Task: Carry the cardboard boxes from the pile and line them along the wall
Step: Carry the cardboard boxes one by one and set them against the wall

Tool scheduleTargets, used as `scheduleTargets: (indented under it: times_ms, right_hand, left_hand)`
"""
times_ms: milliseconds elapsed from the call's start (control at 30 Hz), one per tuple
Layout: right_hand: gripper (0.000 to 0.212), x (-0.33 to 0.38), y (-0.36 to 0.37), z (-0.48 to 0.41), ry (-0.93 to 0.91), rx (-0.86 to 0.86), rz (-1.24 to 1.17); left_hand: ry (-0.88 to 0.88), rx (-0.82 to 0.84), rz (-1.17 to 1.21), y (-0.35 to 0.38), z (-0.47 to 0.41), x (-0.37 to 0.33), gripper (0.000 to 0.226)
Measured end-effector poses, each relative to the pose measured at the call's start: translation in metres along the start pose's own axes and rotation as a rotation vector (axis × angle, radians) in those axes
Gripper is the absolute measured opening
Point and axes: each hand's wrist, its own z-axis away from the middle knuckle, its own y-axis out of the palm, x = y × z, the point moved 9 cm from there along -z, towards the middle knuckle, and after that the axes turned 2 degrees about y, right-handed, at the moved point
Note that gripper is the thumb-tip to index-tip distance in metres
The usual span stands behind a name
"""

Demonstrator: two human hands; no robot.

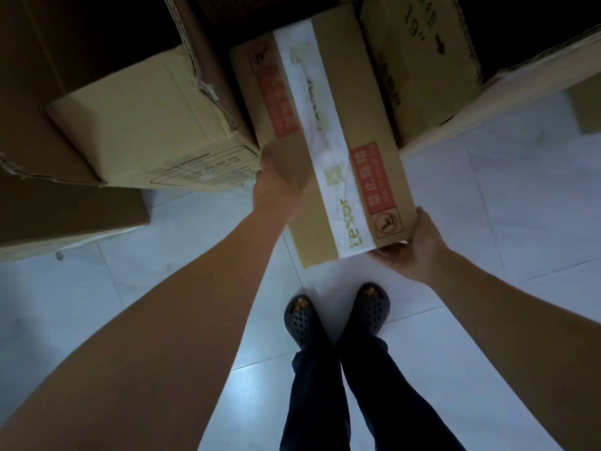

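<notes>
Left hand (279, 181), right hand (413, 246): box (338, 102) edges

Bare forearms, dark trousers (325, 402), dark perforated clogs (300, 322).

Cardboard boxes (140, 125): at least six are counted, one taped box (328, 151) held between left hand (276, 180) and right hand (414, 247), three left of the left hand, two beyond the right hand | hands: two | dark clogs (300, 320): two, seen below the hands.
</notes>
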Motion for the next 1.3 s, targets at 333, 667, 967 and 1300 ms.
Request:
scheduleTargets:
  times_ms: [333,667,967,1300]
  right_hand:
    - [0.066,0.001,0.018,0.007,-0.001,0.005,0.122]
    - [0.026,0.016,-0.011,0.172,-0.234,-0.122,0.697]
    - [0.028,-0.053,-0.123,0.338,-0.338,-0.199,0.5]
    - [0.033,-0.173,-0.349,0.443,-0.35,-0.453,0.23]
  left_hand:
    - [-0.002,0.093,-0.188,-0.005,0.029,0.017,0.082]
    - [-0.012,0.261,-0.356,-0.004,0.201,0.006,0.044]
    - [0.297,0.507,-0.612,-0.007,0.361,-0.045,0.042]
    - [0.706,0.533,-1.092,0.025,0.494,-0.108,0.032]
